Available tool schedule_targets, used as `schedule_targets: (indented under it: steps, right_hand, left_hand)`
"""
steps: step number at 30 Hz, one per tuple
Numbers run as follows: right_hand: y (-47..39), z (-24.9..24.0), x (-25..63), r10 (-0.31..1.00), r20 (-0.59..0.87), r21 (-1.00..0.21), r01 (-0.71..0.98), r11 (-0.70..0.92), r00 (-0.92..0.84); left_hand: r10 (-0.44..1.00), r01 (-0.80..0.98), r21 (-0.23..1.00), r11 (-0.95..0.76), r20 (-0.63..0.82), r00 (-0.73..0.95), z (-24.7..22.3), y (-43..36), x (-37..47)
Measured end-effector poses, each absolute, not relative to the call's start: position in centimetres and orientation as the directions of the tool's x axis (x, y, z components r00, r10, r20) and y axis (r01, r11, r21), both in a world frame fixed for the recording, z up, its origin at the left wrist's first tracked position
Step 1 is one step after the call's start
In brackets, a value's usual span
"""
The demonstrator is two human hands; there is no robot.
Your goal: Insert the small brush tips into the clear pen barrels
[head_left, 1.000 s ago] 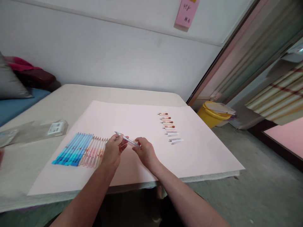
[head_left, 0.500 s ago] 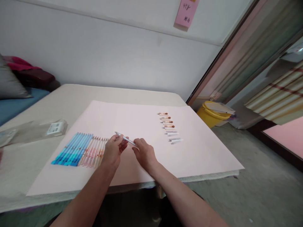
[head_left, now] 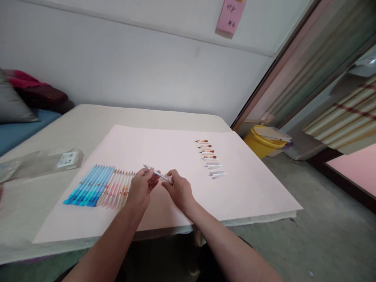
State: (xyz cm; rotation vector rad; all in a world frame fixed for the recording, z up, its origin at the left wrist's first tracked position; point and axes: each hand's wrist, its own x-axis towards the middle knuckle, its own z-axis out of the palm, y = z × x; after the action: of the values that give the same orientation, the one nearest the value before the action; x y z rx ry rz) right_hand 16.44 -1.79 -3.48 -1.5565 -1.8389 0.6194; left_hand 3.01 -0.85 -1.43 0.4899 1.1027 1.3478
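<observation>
A slim whitish pen [head_left: 158, 174] is held slantwise above the pink sheet [head_left: 164, 211]. My left hand [head_left: 141, 186] pinches its upper left part between thumb and fingers. At the lower right end, my right hand [head_left: 179, 188] has thumb and fingers closed on the pen. Left of my hands lies a row of blue pens [head_left: 91, 184], with pale pens with orange-pink patterns [head_left: 116, 188] beside it, partly behind my left hand. To the right, a column of pen parts [head_left: 210, 158] holds thin dark-tipped refills and small barrel pieces, some with brown ends.
A clear plastic bag [head_left: 41, 166] with a white label lies on the table [head_left: 141, 116] at left. A grey cushion [head_left: 13, 103] rests on a blue seat beyond. A yellow bin [head_left: 258, 143] stands on the floor at right. The white wall [head_left: 132, 70] rises behind the table.
My right hand has shifted slightly along the pen's lower right end, and more of the clear end shows. My left hand keeps its pinch nearly in place.
</observation>
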Motion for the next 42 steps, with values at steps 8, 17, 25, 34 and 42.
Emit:
schedule_targets:
  steps: [8, 17, 25, 34, 42]
  right_hand:
    - [-0.9, -3.7, 16.5, 0.981, -0.052, -0.946, 0.325, 0.012, -0.187]
    - [-0.9, -4.1, 16.4, 0.980, -0.066, -0.947, 0.322, -0.002, -0.187]
    - [-1.1, -4.2, 16.2, 0.972, -0.095, -0.950, 0.313, -0.023, -0.217]
    - [-1.3, -3.6, 16.3, 0.988, -0.064, -0.944, 0.328, -0.015, -0.139]
    - [-1.4, -3.5, 16.3, 0.988, 0.029, -0.901, 0.425, 0.092, -0.153]
  left_hand:
    - [0.928, -0.523, 0.818, 0.238, -0.351, -0.126, -1.6, -0.7, 3.0]
    - [0.921, -0.534, 0.804, 0.262, -0.373, -0.111, -1.1, -0.8, 3.0]
    - [0.902, -0.499, 0.830, 0.248, -0.386, -0.193, -1.6, -0.6, 2.6]
    - [0.911, -0.532, 0.808, 0.254, -0.384, -0.148, -1.7, -0.4, 2.6]
    - [0.920, -0.519, 0.818, 0.249, -0.368, -0.139, -1.7, -0.5, 2.6]
